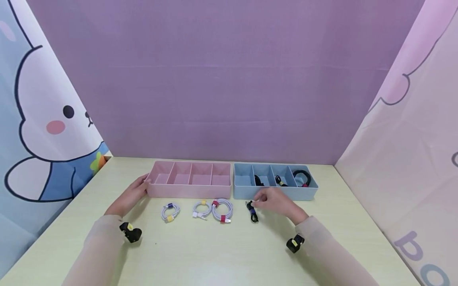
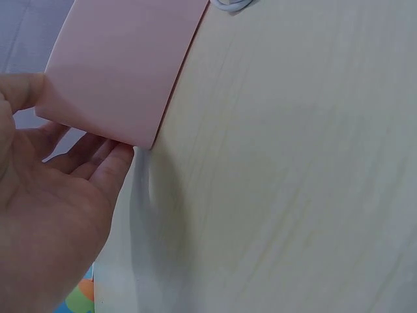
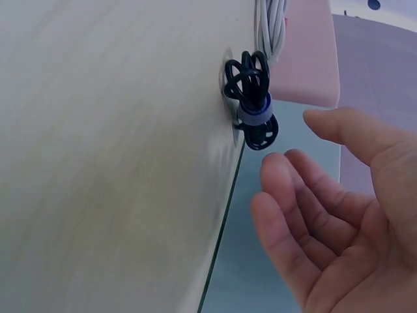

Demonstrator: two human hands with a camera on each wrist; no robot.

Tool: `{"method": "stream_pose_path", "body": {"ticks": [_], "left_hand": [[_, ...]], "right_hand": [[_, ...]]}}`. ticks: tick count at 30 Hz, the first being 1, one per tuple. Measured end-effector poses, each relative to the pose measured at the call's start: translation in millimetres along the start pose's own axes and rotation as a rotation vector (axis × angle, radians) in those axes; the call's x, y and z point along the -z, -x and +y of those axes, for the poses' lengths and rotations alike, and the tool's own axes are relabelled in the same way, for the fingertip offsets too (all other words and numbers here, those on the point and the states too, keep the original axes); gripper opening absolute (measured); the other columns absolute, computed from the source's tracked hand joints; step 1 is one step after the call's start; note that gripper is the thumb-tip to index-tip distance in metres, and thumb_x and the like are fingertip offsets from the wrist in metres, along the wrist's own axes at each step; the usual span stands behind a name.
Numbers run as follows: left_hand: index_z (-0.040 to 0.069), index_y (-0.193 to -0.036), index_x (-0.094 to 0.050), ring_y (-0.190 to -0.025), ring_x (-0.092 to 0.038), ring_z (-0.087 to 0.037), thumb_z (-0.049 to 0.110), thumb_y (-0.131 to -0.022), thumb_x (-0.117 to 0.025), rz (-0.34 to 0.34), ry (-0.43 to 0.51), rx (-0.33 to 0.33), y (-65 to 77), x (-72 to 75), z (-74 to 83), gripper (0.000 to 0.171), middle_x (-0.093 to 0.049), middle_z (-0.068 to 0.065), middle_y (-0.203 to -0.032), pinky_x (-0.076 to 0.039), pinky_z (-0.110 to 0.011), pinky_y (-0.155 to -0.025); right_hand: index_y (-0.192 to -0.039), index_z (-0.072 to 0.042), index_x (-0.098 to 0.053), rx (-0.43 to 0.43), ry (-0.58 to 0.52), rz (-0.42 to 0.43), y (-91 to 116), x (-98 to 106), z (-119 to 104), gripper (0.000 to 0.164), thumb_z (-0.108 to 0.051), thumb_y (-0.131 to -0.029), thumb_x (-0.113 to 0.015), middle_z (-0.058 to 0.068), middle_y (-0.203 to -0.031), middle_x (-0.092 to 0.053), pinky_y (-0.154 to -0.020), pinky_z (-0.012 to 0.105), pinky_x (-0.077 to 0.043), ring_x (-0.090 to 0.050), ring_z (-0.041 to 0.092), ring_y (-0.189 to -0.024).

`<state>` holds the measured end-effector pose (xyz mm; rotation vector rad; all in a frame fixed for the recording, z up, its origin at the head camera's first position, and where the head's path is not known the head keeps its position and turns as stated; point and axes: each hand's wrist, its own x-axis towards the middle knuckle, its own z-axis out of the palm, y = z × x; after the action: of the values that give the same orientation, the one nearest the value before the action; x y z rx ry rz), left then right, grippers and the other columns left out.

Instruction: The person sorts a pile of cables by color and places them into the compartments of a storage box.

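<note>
In front of the blue box (image 1: 300, 194), the right hand (image 1: 273, 200) reaches, thumb and fingers apart, beside the black cable bundle (image 1: 252, 212): apparently a pickup, calling for a pinch. Leftward, the left hand (image 1: 131, 196) rests, unclenched, against the pink box (image 1: 189, 192).

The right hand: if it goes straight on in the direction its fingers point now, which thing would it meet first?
Most likely the black cable bundle, lying just ahead of the right hand's fingertips, though the exact gap is hard to judge.
</note>
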<state>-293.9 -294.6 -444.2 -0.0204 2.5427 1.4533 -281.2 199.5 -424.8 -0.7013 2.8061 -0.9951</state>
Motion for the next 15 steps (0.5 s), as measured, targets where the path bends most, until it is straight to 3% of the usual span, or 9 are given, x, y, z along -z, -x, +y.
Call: {"method": "stream_pose_path", "body": {"ticks": [15], "left_hand": [[0.013, -0.162, 0.002, -0.148, -0.006, -0.048, 0.065, -0.102, -0.03, -0.003, -0.001, 0.005, 0.8, -0.5, 0.7, 0.085, -0.002, -0.023, -0.165, -0.014, -0.068, -0.115]], "right_hand": [[-0.092, -0.009, -0.075, -0.052, 0.02, -0.07, 0.5, -7.8, -1.2, 0.021, -0.028, -0.087, -0.078, -0.003, -0.082, -0.069, -0.061, 0.03, -0.053, -0.06, 0.01, -0.066]]}}
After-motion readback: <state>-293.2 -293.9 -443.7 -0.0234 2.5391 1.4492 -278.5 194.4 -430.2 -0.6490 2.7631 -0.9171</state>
